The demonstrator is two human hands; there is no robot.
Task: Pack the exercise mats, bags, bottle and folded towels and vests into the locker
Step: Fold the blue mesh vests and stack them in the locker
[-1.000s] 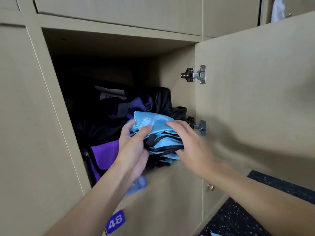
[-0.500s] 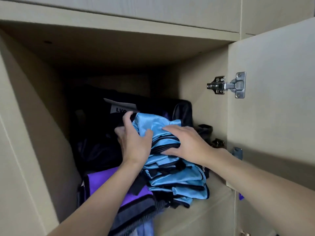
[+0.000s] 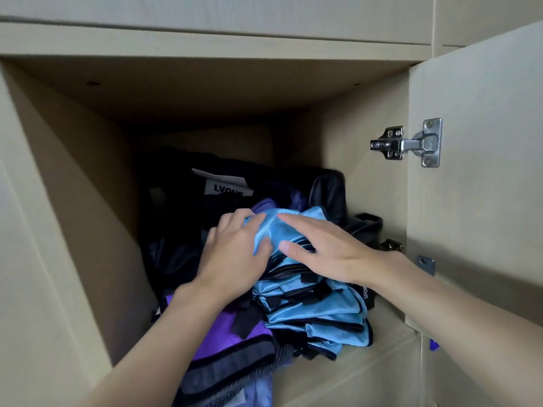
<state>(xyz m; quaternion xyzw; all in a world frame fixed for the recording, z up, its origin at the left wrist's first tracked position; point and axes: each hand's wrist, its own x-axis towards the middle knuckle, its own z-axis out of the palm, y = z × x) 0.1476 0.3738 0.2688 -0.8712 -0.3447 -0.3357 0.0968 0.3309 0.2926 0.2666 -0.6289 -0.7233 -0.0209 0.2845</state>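
While both hands are inside the locker (image 3: 88, 201), here's what's packed. It's a plain beige laminate box, flat boards, square edges, door (image 3: 484, 171) swung open on the right on two steel hinges: the upper one (image 3: 411, 143) in full view, the lower one (image 3: 392, 246) half hidden behind the right wrist.

The vests (image 3: 317, 318) are shiny light-blue fabric with black trim, one slumped stack at the front right of the locker floor. Can't count the layers cleanly, they're too crumpled.

The left hand (image 3: 232, 254) has its grip clamped on the top vest's fold, fingers curled over the far edge with the thumb on the cloth. The right hand (image 3: 329, 254) lies flat on top, grip apart, fingers straight.

A purple cloth piece with a grey-black band (image 3: 217, 333) sits front left, touching the stack. Behind are two black bags: a matte one (image 3: 176, 201) with a white label (image 3: 226, 186) and a leathery one (image 3: 327, 192).

There's loads of headroom above the pile, plus a bare strip of floor right of the vests.
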